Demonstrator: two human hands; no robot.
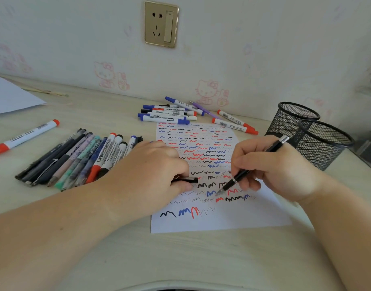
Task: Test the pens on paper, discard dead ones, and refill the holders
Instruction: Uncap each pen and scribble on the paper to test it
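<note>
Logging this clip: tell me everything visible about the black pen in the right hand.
The black pen is slim, glossy and uncapped, with silver bands near the nib and at the rear end. The right hand pinches it in a writing grip. It tilts with its silvery tip down-left, at the scribbled paper, rear end up toward the mesh holders. Whether the tip touches the paper is unclear.

Pale desk (pixel 180 255) bears paper (pixel 232 219), pens (pixel 75 158), mesh holders (pixel 319 143).

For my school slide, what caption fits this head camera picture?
Right hand tests a black pen on scribbled paper; left hand holds its cap.
</note>
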